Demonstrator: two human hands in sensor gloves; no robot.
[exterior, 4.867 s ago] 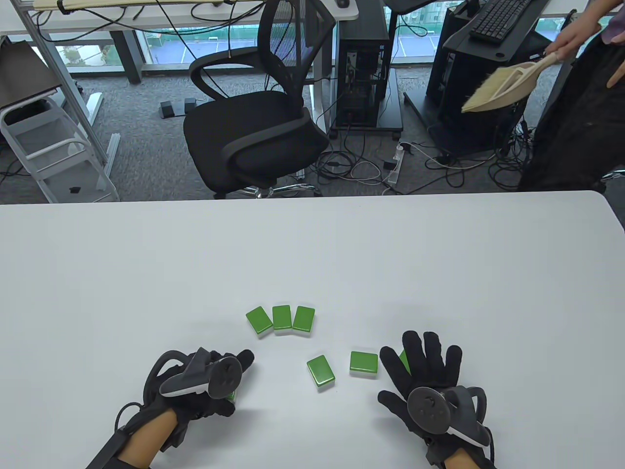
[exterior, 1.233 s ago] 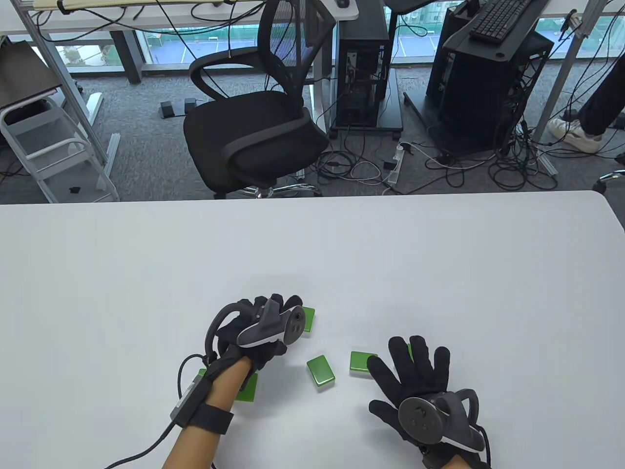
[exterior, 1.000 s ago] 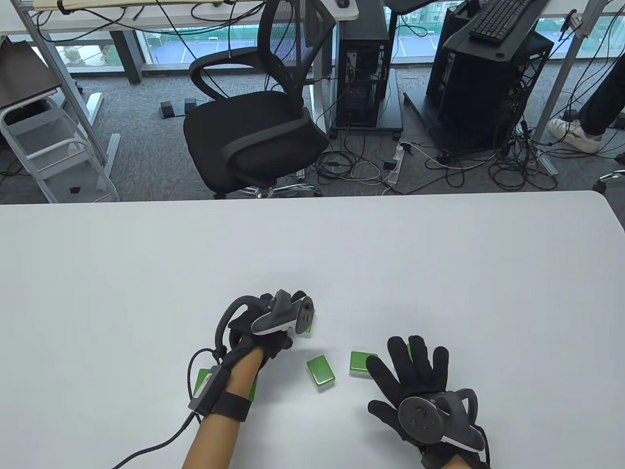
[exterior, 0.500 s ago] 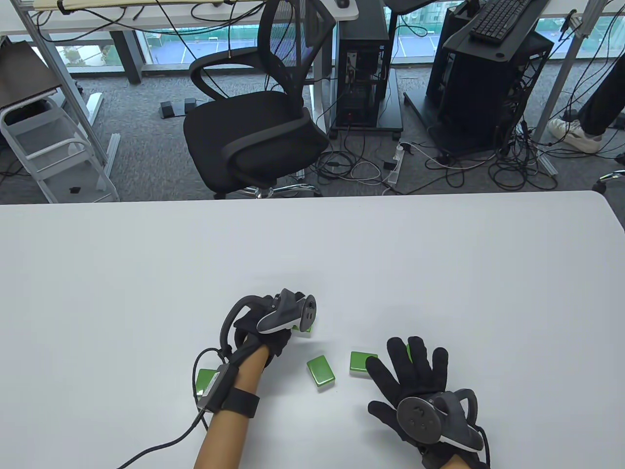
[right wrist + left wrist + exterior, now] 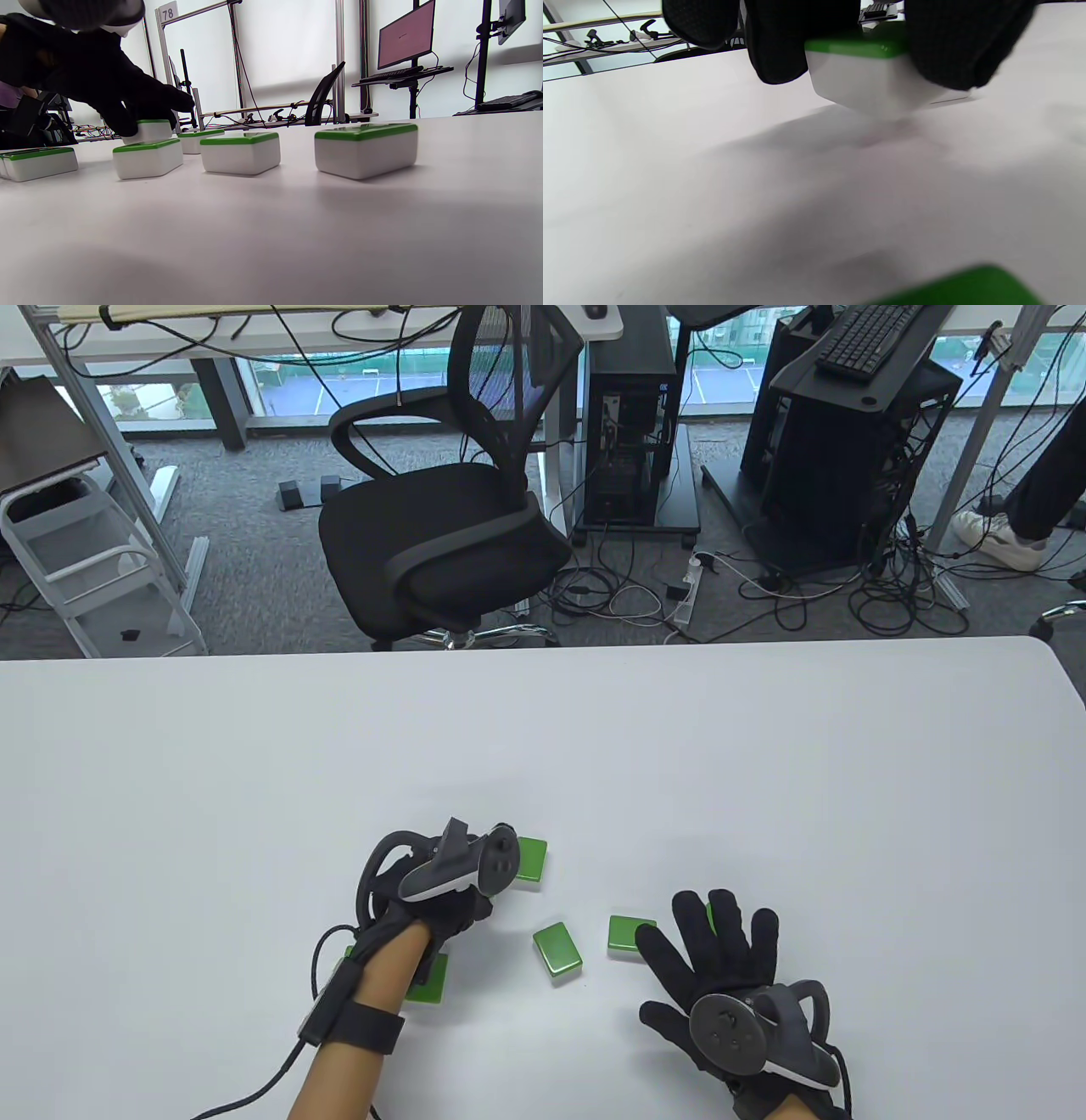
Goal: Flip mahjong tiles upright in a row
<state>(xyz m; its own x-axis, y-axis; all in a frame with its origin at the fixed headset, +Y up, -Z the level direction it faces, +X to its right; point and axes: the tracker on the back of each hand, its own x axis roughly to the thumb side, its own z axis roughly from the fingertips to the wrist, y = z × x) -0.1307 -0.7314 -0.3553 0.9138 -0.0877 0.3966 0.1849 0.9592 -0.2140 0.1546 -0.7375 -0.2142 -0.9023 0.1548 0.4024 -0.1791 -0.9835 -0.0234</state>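
Observation:
Several mahjong tiles with green backs and white bodies lie flat on the white table [image 5: 254,780]. My left hand [image 5: 450,874] is at the back group and pinches one tile [image 5: 869,76] between its fingers [image 5: 780,46], tilted with a corner off the table; it also shows in the right wrist view [image 5: 148,130]. One tile of that group [image 5: 530,861] lies just right of the hand. Two loose tiles [image 5: 558,952] [image 5: 632,937] lie between the hands. My right hand [image 5: 721,959] lies flat with fingers spread, partly over another tile [image 5: 708,914].
One more tile [image 5: 424,977] lies under my left forearm, seen also in the left wrist view [image 5: 963,286]. A black office chair [image 5: 441,526] stands beyond the table's far edge. The table stretches wide to the left, right and back.
My left hand went from the near left to the back group and took hold of a tile. In the last half second it shifted left, uncovering the rightmost tile. The right hand stayed still.

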